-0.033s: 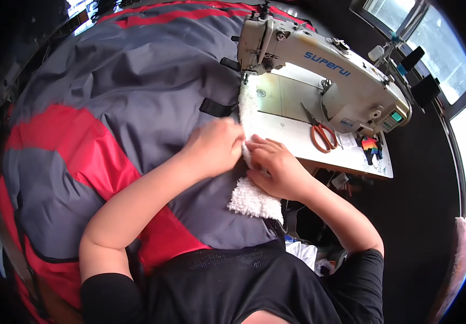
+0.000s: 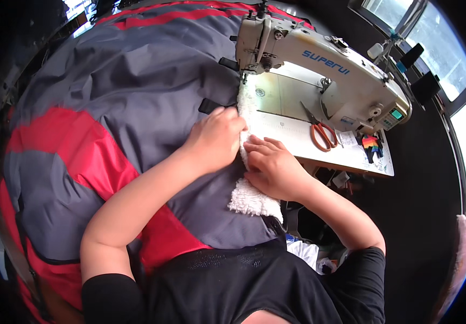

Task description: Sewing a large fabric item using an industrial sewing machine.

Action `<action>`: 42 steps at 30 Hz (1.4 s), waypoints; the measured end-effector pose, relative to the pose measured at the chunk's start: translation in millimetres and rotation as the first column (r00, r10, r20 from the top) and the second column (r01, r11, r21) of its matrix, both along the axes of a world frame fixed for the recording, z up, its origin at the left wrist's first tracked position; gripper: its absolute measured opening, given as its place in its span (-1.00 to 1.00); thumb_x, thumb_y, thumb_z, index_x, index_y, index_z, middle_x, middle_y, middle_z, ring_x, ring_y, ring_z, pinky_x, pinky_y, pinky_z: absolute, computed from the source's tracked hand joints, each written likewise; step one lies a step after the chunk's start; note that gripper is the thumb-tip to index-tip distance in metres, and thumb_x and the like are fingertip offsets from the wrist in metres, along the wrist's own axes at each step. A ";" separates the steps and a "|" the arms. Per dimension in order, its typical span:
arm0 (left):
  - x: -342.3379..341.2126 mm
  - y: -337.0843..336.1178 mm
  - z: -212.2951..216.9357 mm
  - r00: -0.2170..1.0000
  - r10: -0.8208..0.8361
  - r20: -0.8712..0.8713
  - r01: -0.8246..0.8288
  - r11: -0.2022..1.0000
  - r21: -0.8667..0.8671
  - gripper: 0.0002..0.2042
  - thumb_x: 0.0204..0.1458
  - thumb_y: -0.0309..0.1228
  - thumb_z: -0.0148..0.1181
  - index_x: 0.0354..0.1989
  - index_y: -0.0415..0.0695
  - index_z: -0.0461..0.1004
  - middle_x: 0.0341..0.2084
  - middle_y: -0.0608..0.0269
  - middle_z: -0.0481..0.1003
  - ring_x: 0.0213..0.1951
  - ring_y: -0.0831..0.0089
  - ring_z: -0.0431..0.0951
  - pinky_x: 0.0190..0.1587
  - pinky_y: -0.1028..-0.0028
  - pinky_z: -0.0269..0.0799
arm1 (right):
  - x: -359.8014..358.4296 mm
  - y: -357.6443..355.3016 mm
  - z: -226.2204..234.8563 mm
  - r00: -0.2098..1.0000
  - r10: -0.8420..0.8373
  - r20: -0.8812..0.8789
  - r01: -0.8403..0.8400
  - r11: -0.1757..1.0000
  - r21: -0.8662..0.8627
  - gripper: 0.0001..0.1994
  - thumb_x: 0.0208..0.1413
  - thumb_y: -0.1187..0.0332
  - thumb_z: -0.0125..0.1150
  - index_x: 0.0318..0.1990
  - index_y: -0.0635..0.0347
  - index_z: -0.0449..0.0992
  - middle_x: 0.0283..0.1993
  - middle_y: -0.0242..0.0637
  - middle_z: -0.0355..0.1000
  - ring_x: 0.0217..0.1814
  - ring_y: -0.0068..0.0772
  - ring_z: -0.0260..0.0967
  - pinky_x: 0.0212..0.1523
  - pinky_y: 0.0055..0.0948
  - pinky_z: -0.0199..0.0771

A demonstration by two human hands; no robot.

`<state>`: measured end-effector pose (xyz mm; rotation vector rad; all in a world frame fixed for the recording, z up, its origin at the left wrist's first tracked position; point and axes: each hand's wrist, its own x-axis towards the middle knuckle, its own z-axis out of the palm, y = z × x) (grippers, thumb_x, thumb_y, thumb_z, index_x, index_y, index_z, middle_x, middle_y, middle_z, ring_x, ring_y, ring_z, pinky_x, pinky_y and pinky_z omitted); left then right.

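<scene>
A long white fleece strip point(image 2: 248, 106) lies along the edge of a large grey and red fabric piece point(image 2: 152, 102). Its far end passes beneath the presser foot of a white sewing machine point(image 2: 319, 59). My left hand point(image 2: 218, 139) is closed at the fabric edge, knuckles up, gripping the fabric beside the strip; its fingertips are hidden. Close by on the right, my right hand point(image 2: 274, 166) has bent fingers over the fleece, with the thumb nearer me, holding the strip. The fleece's loose near end hangs below that hand, over the grey fabric.
Orange-handled scissors point(image 2: 323, 135) lie on the white machine table point(image 2: 292, 135), near a rainbow-coloured scrap point(image 2: 371, 144). Black thread spools point(image 2: 412, 56) stand behind the machine at the right. Black webbing tabs point(image 2: 209, 106) stick out from the fabric edge. White plastic bags point(image 2: 303, 252) sit below the table.
My left hand has moved slightly away from me along the fabric edge, toward the presser foot. My right hand stays almost in place on the fleece.
</scene>
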<state>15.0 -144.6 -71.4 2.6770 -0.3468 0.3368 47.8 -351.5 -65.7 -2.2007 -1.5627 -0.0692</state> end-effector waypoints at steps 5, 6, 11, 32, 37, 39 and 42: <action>33.4 18.9 -16.9 0.988 -0.086 0.127 0.073 0.992 0.102 -0.65 0.08 -0.44 0.08 0.06 -0.18 0.47 0.08 0.14 0.44 0.09 0.16 0.42 0.18 0.22 0.25 | 17.0 1.7 8.3 0.996 0.070 0.047 -0.070 0.998 0.004 -0.78 0.08 0.30 0.14 -0.22 0.28 0.49 -0.07 -0.03 0.51 0.10 0.03 0.42 0.15 -0.01 0.32; 36.4 22.0 -20.6 0.990 -0.089 0.105 0.080 0.993 0.085 -0.65 0.08 -0.41 0.09 0.07 -0.18 0.47 0.12 0.13 0.43 0.11 0.15 0.41 0.22 0.23 0.23 | 29.5 0.7 12.1 0.987 -0.021 -0.162 0.019 1.000 -0.016 -0.79 0.09 0.32 0.11 -0.22 0.26 0.49 -0.15 -0.02 0.51 -0.01 0.05 0.45 0.04 -0.03 0.37; 42.9 30.8 -30.0 0.982 -0.157 0.104 0.148 0.985 0.086 -0.64 0.08 -0.37 0.12 0.05 -0.21 0.46 0.10 0.10 0.43 0.13 0.13 0.40 0.21 0.21 0.25 | 97.7 45.4 -2.4 0.976 -0.183 0.120 0.154 0.964 0.216 -0.76 0.10 0.43 0.06 -0.11 0.23 0.56 -0.08 -0.07 0.52 -0.02 0.04 0.44 0.05 -0.14 0.42; 122.0 51.0 -36.7 0.958 -0.141 0.249 0.162 0.984 -0.068 -0.74 0.01 -0.41 0.20 -0.11 -0.20 0.47 -0.04 0.04 0.42 -0.02 0.04 0.49 -0.01 0.25 0.47 | 145.2 56.0 -49.1 0.983 -0.183 -0.009 0.178 0.946 0.270 -0.73 0.13 0.34 0.04 -0.13 0.28 0.57 -0.11 -0.10 0.54 -0.07 0.02 0.47 -0.02 -0.11 0.44; 85.0 50.6 -10.9 0.951 -0.054 0.305 0.052 0.999 0.016 -0.69 0.01 -0.40 0.20 -0.04 -0.18 0.47 0.00 0.05 0.42 0.02 0.08 0.46 0.09 0.24 0.41 | 129.5 41.0 -21.1 0.972 -0.189 -0.140 0.216 0.955 0.206 -0.69 0.14 0.32 0.05 -0.05 0.28 0.56 -0.11 -0.05 0.53 -0.07 0.06 0.47 0.01 -0.15 0.46; 34.1 69.0 5.7 0.963 0.041 0.266 -0.065 0.995 0.080 -0.63 0.02 -0.40 0.22 0.04 -0.18 0.44 0.08 -0.01 0.39 0.15 -0.01 0.36 0.21 0.16 0.28 | 114.1 33.8 -12.8 0.954 -0.157 -0.254 0.206 0.962 0.181 -0.65 0.09 0.32 0.09 0.00 0.26 0.55 -0.07 0.01 0.50 0.00 0.08 0.43 0.06 -0.18 0.44; -42.9 108.3 25.9 0.913 0.343 0.220 -0.399 0.866 0.301 -0.51 0.05 -0.33 0.23 0.19 -0.13 0.36 0.24 -0.06 0.28 0.33 -0.07 0.16 0.38 0.03 -0.01 | 92.9 34.4 -6.5 0.951 -0.289 -0.113 0.294 0.955 0.029 -0.48 -0.05 0.36 0.19 0.15 0.25 0.45 -0.09 0.07 0.37 -0.01 0.13 0.38 0.06 -0.15 0.41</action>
